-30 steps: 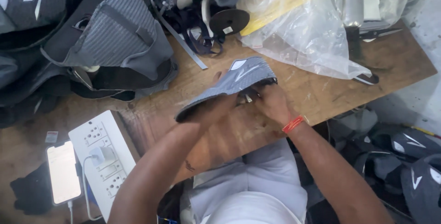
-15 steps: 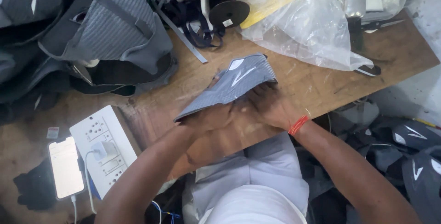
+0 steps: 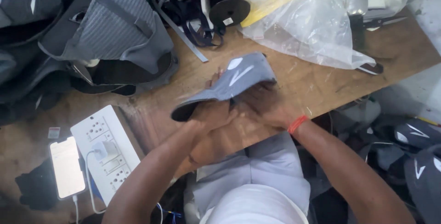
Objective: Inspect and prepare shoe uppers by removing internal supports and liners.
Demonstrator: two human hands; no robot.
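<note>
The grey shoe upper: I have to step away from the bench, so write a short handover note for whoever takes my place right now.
Left hand: under the grey shoe upper, gripping its near edge.
Right hand: under the upper's right side, fingers tucked inside it.
The upper is held just above the wooden bench, white marks facing up.
Nearby: a pile of grey uppers at far left, a clear plastic bag at far right, a white power strip with a phone beside it at near left.
Done: one upper picked up and in hand.
Left: the pictures do not show what work on it is finished.
</note>
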